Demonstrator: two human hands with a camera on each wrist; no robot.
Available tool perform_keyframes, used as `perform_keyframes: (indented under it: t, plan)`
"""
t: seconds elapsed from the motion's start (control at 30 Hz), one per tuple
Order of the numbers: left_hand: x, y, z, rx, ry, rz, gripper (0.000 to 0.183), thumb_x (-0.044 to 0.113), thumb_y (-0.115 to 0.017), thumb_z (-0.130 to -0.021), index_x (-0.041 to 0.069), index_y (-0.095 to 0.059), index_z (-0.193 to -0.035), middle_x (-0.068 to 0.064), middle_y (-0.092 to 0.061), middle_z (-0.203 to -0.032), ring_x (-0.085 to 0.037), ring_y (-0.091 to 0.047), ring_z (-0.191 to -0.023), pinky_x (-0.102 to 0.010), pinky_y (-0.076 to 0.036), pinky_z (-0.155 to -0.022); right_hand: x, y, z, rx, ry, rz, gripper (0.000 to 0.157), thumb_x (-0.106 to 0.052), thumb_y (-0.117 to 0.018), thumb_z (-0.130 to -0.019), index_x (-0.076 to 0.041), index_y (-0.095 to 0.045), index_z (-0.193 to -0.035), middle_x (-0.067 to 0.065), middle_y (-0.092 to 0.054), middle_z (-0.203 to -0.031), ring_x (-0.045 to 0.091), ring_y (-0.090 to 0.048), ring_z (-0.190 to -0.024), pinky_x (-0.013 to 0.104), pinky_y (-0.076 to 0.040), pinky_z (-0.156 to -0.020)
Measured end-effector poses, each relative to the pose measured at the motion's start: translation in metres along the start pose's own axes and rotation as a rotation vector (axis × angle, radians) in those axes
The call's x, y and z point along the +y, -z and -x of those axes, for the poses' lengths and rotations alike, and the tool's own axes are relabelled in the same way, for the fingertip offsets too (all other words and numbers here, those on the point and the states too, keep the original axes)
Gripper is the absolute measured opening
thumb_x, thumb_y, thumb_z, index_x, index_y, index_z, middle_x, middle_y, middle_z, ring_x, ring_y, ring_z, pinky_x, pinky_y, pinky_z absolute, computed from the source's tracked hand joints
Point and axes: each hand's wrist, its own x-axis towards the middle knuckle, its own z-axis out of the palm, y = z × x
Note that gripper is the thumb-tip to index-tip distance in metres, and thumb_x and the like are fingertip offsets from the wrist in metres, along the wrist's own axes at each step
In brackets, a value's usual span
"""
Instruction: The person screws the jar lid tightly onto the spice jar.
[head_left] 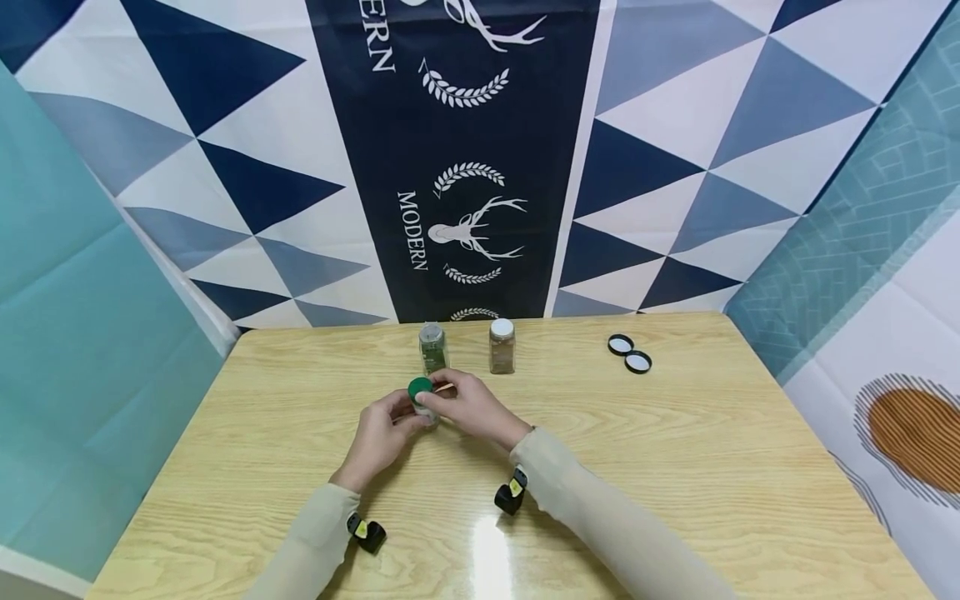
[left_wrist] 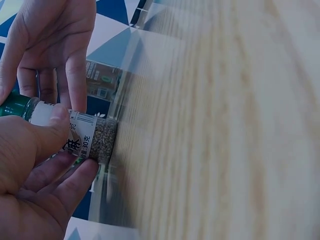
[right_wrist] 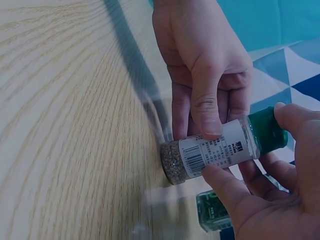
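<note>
A small clear spice jar (right_wrist: pixel 215 150) with a green cap (head_left: pixel 421 387), a white label and grainy brownish contents stands between both hands. My left hand (head_left: pixel 381 437) grips its body, thumb across the label in the left wrist view. At the top, my right hand (head_left: pixel 472 408) holds the green cap, its thumb on the cap's edge and other fingers around the neck. Just behind them is a jar of green herbs (head_left: pixel 433 354) with a greyish top. To its right stands a jar of brown powder (head_left: pixel 502 354) with a white top.
Two black-rimmed round lids (head_left: pixel 620 345) lie side by side at the back right of the wooden table (head_left: pixel 675 450). A patterned cloth (head_left: pixel 480 167) hangs behind the table's far edge, with teal cloth at the left.
</note>
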Motion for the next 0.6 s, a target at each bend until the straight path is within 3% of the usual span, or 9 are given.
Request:
perform_keyframes:
  t: [0.6]
  plan:
    - [-0.001,0.010,-0.004,0.017,0.000,-0.060,0.036,0.009,-0.076,-0.093,0.005,-0.069,-0.128,-0.015,-0.075,-0.117,-0.029,-0.073,-0.109,-0.041,-0.061,-0.094,-0.002,-0.009,-0.013,-0.009,0.010,-0.019,0.044,-0.037,-0.063,-0.104,-0.008,-0.061,-0.137,0.011,-0.065,-0.130,0.026,-0.068,-0.121,0.033,-0.060,-0.093]
